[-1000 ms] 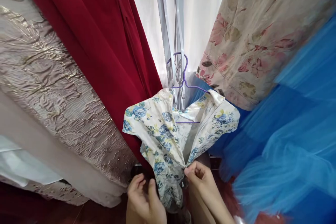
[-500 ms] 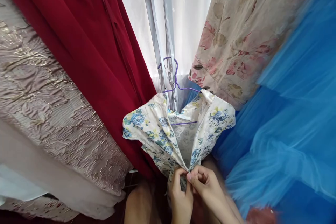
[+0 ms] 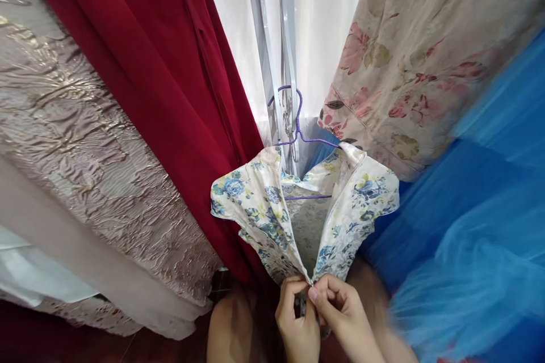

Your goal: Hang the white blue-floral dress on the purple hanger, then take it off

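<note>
A white dress with blue and yellow flowers hangs on a purple hanger, its zipped opening spread in a V. At the bottom of the V, my left hand pinches the fabric on the left edge of the zipper. Beside it, touching, my right hand has thumb and forefinger closed at the zipper's lower point, where the small pull seems to be; the fingertips mostly cover it. Below the hands the rest of the dress is largely hidden.
A red cloth and a shiny textured pink cloth hang at left. Pink-flowered fabric and blue tulle hang at right. Grey straps run down before white fabric. A bare knee shows below.
The view has shifted, so the dress and hanging cloths sit a little further right. Both hands keep their pinch at the bottom of the V, which looks much the same.
</note>
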A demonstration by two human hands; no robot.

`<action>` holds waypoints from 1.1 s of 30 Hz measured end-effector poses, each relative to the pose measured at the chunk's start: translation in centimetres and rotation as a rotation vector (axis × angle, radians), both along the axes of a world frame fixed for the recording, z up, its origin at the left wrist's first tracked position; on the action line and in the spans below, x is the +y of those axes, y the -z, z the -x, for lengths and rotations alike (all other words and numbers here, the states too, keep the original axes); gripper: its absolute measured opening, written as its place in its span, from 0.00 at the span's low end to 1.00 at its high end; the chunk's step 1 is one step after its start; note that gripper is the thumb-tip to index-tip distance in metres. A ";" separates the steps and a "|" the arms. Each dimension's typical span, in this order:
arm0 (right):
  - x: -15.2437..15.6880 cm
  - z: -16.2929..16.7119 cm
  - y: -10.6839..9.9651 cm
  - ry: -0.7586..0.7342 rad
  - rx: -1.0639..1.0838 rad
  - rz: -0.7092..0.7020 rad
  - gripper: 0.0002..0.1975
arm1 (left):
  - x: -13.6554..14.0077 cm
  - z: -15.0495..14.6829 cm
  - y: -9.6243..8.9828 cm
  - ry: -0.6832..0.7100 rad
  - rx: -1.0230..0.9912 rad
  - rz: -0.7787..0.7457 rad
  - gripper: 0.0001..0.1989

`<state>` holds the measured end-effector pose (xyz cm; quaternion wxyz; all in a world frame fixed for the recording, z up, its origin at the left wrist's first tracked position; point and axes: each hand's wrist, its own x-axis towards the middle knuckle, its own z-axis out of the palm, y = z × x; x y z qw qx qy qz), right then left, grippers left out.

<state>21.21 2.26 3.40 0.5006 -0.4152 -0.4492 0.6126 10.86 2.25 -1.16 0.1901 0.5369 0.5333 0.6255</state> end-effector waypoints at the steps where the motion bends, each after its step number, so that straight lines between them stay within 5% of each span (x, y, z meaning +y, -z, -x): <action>1: -0.1 0.0 0.1 0.006 0.013 0.009 0.23 | -0.1 -0.2 -0.1 0.008 0.000 0.006 0.06; 8: 0.3 0.6 -2.3 0.070 0.097 0.028 0.22 | -1.0 -0.3 -1.0 0.093 0.041 0.064 0.11; 23: 7.7 3.8 -15.6 0.270 0.136 -0.298 0.18 | -0.2 -0.3 2.4 0.170 -0.009 0.110 0.13; 29: 9.1 2.9 -16.9 0.321 0.105 -0.384 0.16 | -0.3 -1.2 4.3 0.242 -0.015 0.200 0.13; 33: 8.9 2.4 -16.3 0.272 0.113 -0.393 0.13 | 0.4 -0.1 2.8 0.243 -0.006 0.168 0.09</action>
